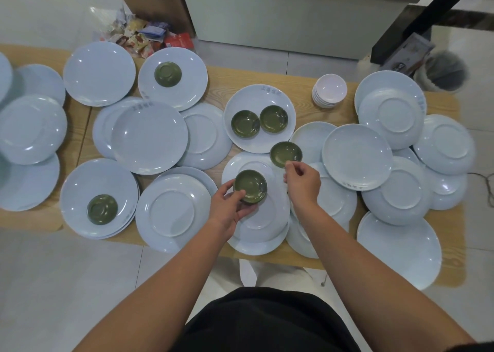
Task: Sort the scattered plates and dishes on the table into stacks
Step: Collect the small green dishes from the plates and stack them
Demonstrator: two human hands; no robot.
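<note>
Wooden table [307,111] holds overlapping plates [149,137], leftmost cut off by frame.

Soft, even indoor light comes from overhead. Small white glints dot the pale blue plates [149,137] out beyond the left hand [232,204] and the right hand [303,182]. The green dish [251,186] in the left hand gives a duller sheen. Shadows are faint. The wide lens bows the table [306,112] and softens the far corners.

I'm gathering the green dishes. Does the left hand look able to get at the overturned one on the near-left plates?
Probably yes: the overturned green dish lies uncovered on the plate stack, only flat plates between it and the left hand. That hand already holds a second green dish, though.
</note>
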